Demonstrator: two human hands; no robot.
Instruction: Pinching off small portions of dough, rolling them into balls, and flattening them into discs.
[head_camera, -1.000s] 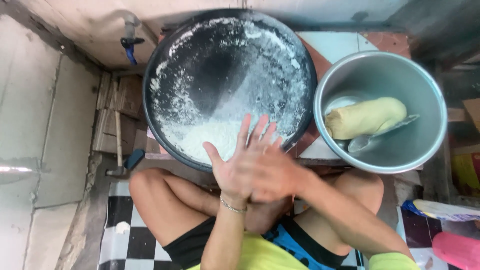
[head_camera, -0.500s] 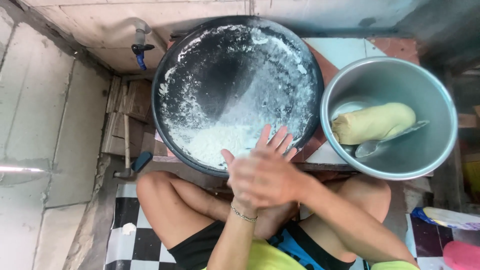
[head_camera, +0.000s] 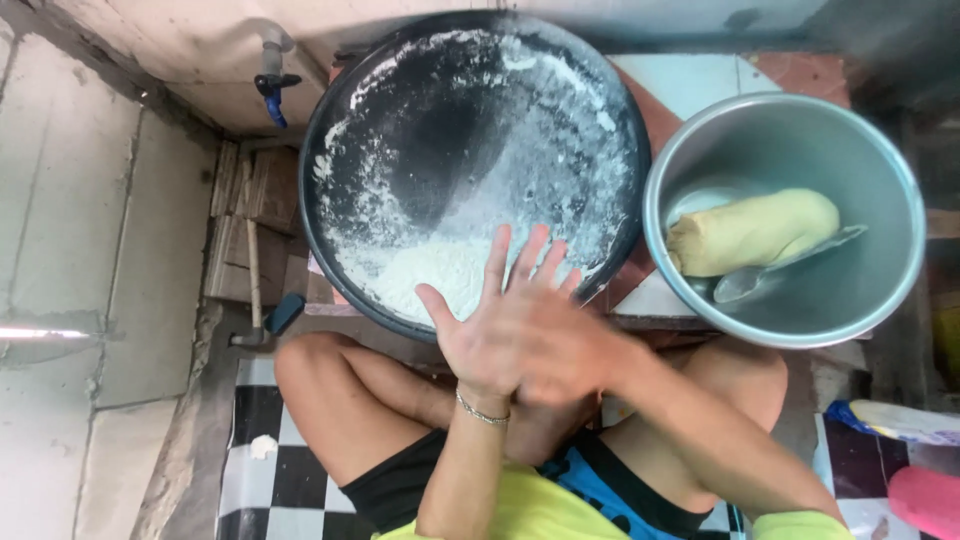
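Observation:
My left hand (head_camera: 485, 320), with a thin bracelet at the wrist, is held upright with its fingers spread over the near rim of a wide black pan (head_camera: 440, 130). My right hand (head_camera: 575, 352) lies blurred across the left palm, pressed against it. Whatever lies between the palms is hidden. White flour (head_camera: 420, 275) is heaped at the pan's near side and dusted over the rest. To the right stands a round metal bowl (head_camera: 800, 140) holding a pale yellow log of dough (head_camera: 755, 232) and a metal spoon (head_camera: 785, 268).
My bare knees sit just below the pan and bowl. A blue-handled tap (head_camera: 272, 95) sticks out of the wall at the upper left. Wooden slats and a long-handled tool (head_camera: 252, 270) lie left of the pan. A pink object (head_camera: 925, 500) is at the lower right, on the checkered floor (head_camera: 255, 480).
Both hands stay pressed together while the right slides back and forth over the left palm. The view has shifted slightly; pan, bowl and dough have not moved.

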